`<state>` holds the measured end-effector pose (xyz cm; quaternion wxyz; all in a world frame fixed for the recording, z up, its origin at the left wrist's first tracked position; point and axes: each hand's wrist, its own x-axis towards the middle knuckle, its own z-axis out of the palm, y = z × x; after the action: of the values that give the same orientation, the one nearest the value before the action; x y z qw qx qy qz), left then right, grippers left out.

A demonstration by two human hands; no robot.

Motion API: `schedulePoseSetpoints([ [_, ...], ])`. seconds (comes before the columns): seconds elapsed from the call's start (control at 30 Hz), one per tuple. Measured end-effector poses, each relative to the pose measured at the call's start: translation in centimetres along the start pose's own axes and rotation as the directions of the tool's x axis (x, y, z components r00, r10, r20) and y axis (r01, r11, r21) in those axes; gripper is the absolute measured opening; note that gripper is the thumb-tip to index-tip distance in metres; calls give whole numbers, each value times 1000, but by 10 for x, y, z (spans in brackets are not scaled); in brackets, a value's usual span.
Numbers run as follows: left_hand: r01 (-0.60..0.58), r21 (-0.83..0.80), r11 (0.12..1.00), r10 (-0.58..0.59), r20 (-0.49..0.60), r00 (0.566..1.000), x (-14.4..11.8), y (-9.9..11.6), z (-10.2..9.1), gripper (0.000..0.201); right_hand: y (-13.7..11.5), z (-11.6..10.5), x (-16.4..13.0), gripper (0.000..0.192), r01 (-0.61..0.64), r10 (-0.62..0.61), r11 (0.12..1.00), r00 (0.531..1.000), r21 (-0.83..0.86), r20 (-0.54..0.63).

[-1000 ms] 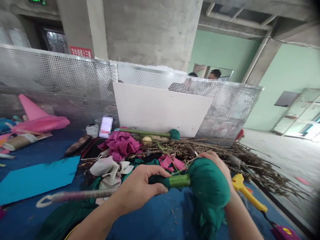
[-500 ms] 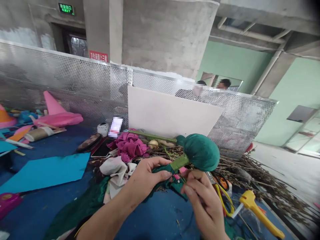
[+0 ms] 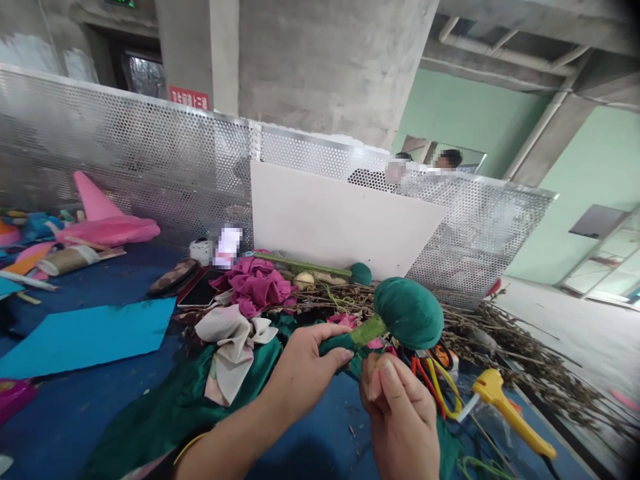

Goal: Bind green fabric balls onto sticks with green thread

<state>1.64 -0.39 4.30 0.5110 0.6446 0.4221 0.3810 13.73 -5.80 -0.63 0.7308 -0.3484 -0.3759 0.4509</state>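
— Dark green cloth ball, lighter green thread wrap at the neck. Blue desk?

— Deep blue, with a turquoise sheet. Magenta fabric, cream rag, yellow glue gun, pink cone. Silver perforated screen, dotted throughout.

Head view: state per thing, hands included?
left hand: closed on the green ball's stem
right hand: closed below the stem; what it grips is hidden
green ball: held up off the table, tilted up to the right
glue gun: lying on the table, untouched
pink cloth: crumpled in a heap
blue sheet: flat on the table
twigs: piled along the table edge
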Motion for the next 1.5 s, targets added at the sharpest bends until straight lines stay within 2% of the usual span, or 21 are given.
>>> schedulePoseSetpoints([
  [0.13,-36,49,998,37,-15,999,1,-5,2,35,1,5,-4,41,56,-57,998,998,-31,-26],
  [0.23,-76,119,990,81,-35,996,1,-7,1,32,0,7,2,39,50,-48,998,998,37,-37],
  [0.4,-121,269,955,154,-104,983,-2,-10,-1,26,-8,6,19,22,-131,178,963,965,237,-190],
  [0.53,-120,349,930,159,-87,983,-5,-10,5,21,-10,4,27,31,-258,296,938,944,230,-147],
  [0.63,-94,327,940,112,-37,993,-5,-7,6,15,-9,4,28,42,-239,272,956,941,172,-204],
  [0.8,-12,180,984,-25,204,979,6,-2,-15,30,-7,5,30,44,-163,178,984,946,79,-272],
  [0.87,-62,325,944,6,171,985,8,-3,-23,33,-5,4,31,42,-159,173,985,947,72,-270],
  [0.9,-85,437,896,63,64,996,6,-3,-24,31,-5,4,31,42,-162,177,984,947,75,-270],
  [0.93,-104,533,840,160,-60,985,4,-4,-23,32,-4,3,31,42,-166,182,983,946,83,-269],
  [0.97,-138,608,782,293,-163,942,0,-4,-19,36,-3,3,32,42,-170,189,981,945,93,-266],
  [1.0,-199,665,720,414,-182,892,-5,-5,-13,38,-1,3,32,41,-174,196,979,946,106,-260],
  [1.03,-281,709,647,535,-159,830,-10,-7,-5,40,0,3,32,40,-178,203,977,947,118,-251],
  [1.07,-365,737,569,612,-83,787,-15,-9,3,42,1,3,31,38,-182,208,975,949,128,-238],
  [1.1,-435,745,506,660,-10,751,-18,-11,11,46,3,3,31,36,-182,209,974,951,138,-226],
  [1.13,-466,743,480,664,39,747,-19,-13,17,48,4,3,30,33,-183,212,972,954,146,-213],
  [1.2,-424,722,547,589,27,807,-16,-17,25,47,6,3,28,31,-178,208,971,957,158,-202],
  [1.27,-273,658,702,381,-24,924,-10,-17,24,40,7,3,26,31,-168,200,972,957,162,-208],
  [1.3,-184,607,773,261,-39,965,-7,-15,21,36,8,3,26,31,-162,195,974,956,161,-217],
  [1.33,-146,545,826,181,-11,983,-4,-12,18,32,8,2,26,31,-157,190,975,956,158,-222],
  [1.4,-139,469,872,121,69,990,-1,-5,11,22,9,2,25,31,-156,186,977,958,148,-217],
  [1.5,-124,590,798,43,149,988,-1,1,5,9,10,2,25,31,-163,188,978,960,129,-208],
])
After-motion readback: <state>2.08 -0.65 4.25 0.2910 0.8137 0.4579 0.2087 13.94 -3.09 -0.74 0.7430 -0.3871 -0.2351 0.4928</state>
